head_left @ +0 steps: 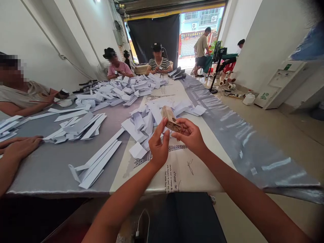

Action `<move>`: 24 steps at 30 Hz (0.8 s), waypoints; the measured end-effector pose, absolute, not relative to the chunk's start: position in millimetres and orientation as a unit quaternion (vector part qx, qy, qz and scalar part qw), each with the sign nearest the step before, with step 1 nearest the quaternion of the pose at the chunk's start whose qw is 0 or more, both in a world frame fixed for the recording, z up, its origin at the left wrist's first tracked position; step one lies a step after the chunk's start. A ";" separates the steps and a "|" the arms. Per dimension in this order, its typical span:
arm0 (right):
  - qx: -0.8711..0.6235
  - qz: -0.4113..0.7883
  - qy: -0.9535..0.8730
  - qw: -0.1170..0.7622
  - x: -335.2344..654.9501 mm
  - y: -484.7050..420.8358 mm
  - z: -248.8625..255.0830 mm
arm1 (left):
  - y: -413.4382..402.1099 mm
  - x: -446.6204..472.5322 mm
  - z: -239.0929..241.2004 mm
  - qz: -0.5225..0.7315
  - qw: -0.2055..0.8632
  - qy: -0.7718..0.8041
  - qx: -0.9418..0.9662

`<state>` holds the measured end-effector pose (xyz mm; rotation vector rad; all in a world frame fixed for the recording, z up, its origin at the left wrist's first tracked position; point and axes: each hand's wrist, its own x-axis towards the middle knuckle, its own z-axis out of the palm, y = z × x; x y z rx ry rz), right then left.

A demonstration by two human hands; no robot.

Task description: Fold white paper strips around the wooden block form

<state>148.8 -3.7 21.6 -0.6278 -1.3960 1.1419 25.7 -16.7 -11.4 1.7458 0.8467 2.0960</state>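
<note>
Well to the left of the left hand, a co-worker in a pale top (27,92) sits holding a thin stick, and nearer, another person's hands (22,148) rest on the grey-covered desk (55,168). Just right of those lies a loose fan of white paper strips (78,128); closer to the left hand, a few longer strips (97,165) lie slantwise. Beyond the left hand, toward the far end, a large heap of folded white paper (124,89) spreads out, with people in a pink shirt (120,69) and a striped shirt (158,64) seated behind it. A smaller paper pile (141,125) sits just past the left hand, on a pale printed runner (199,179).

The left hand (159,145) grips the left side of a brown block (167,113) between index finger and thumb. The block is tilted above the runner, between the two hands, a dark opening showing on it. The right hand (190,135) pinches its right end, fingers curled.

Far beyond the right hand stand a fan (217,55) and, farther right, a white water dispenser (279,82).
</note>
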 end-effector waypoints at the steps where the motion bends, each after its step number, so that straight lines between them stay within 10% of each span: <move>1: -0.274 0.487 -0.595 0.578 148.7 -3.5 21.0 | -17.0 26.2 -12.4 0.726 0.163 0.296 0.598; 24: -0.321 0.307 -0.631 0.636 146.7 -1.8 12.7 | -18.0 31.7 -4.5 0.704 0.286 0.321 0.565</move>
